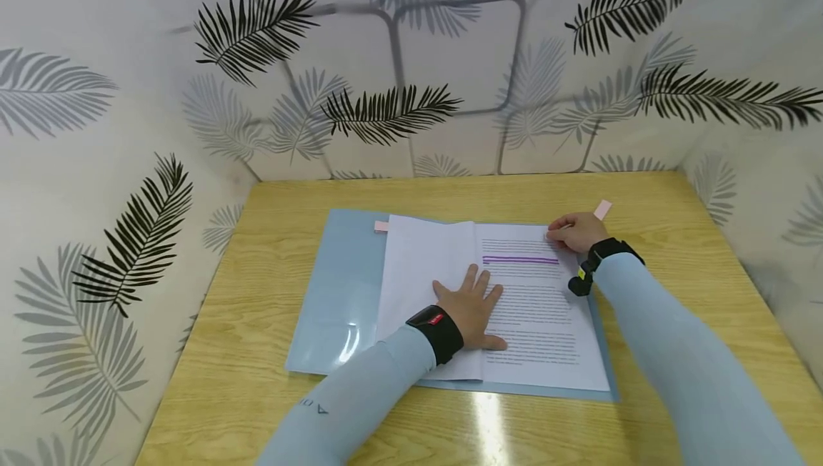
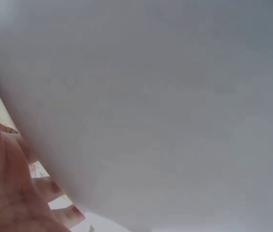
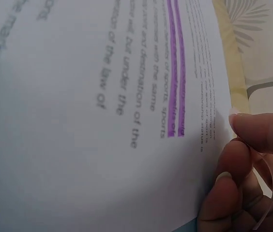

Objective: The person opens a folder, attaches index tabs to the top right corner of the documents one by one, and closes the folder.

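A stapled-looking set of printed sheets (image 1: 534,309) lies open on a pale blue folder (image 1: 350,273). Purple highlighter lines (image 1: 521,260) cross the upper part of the right page. My left hand (image 1: 468,312) rests on the pages near the fold, its fingers spread. In the left wrist view a white sheet (image 2: 151,111) hides most of the scene, with the left palm at the edge. At the right page's upper right corner, my right hand (image 1: 577,232) pinches a thin pink sticky tab (image 1: 602,209) between thumb and finger. That tab appears edge-on and curved in the right wrist view.
Another pink tab (image 1: 381,226) sticks out from the left side of the turned sheets. The wooden table (image 1: 257,259) extends around the folder. Behind it hangs a leaf-patterned backdrop (image 1: 450,58).
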Demonstrator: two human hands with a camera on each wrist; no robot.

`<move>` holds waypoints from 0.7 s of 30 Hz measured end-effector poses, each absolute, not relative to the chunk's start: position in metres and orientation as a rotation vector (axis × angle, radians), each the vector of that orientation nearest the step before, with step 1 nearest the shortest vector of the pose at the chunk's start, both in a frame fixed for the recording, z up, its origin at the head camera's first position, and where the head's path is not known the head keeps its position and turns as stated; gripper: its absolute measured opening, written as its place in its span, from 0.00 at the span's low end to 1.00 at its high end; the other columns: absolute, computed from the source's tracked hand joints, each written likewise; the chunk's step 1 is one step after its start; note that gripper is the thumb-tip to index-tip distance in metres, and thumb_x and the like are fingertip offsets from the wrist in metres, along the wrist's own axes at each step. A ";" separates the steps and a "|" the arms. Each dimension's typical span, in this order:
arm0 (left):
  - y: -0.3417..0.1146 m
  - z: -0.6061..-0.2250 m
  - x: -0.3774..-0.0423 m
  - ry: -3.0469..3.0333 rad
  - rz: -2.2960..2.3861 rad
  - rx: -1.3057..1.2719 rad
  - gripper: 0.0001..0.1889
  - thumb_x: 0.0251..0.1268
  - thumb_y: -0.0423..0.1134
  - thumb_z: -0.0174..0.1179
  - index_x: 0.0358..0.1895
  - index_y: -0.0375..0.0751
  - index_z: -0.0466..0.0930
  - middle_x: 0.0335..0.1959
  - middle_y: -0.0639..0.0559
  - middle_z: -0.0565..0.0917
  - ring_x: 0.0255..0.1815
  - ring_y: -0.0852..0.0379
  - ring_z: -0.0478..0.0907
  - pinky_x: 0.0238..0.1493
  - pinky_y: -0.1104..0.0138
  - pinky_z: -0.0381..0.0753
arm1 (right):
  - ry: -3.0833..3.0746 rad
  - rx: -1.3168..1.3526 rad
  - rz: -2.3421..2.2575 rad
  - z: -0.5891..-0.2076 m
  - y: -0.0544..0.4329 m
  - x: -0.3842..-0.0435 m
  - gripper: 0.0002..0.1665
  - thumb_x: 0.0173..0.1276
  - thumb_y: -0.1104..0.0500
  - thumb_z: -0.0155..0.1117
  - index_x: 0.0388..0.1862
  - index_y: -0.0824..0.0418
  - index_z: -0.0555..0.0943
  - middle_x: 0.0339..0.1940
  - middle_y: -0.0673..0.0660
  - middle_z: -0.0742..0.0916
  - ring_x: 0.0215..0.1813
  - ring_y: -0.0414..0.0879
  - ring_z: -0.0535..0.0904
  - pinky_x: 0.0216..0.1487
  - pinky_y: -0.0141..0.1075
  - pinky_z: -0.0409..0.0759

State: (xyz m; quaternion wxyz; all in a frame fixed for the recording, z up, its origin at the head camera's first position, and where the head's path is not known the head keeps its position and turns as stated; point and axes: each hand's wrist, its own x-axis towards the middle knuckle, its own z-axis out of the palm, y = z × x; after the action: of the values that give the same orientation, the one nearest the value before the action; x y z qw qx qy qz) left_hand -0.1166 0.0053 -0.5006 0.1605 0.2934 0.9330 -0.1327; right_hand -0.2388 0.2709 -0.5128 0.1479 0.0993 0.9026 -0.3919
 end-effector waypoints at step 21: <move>0.007 -0.507 -0.117 2.690 -0.382 0.843 0.56 0.42 0.84 0.45 0.77 0.62 0.46 0.78 0.51 0.47 0.78 0.46 0.38 0.52 0.32 0.66 | 2.644 0.274 -1.069 -0.519 0.276 -0.243 0.18 0.65 0.52 0.66 0.46 0.64 0.82 0.30 0.56 0.85 0.33 0.48 0.79 0.32 0.35 0.75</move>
State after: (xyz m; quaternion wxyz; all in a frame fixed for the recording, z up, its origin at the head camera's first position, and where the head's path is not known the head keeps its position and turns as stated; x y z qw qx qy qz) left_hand -0.1171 0.0072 -0.5067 0.1477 0.2932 0.9352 -0.1329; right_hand -0.2427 0.2756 -0.5189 0.1380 0.0948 0.9140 -0.3696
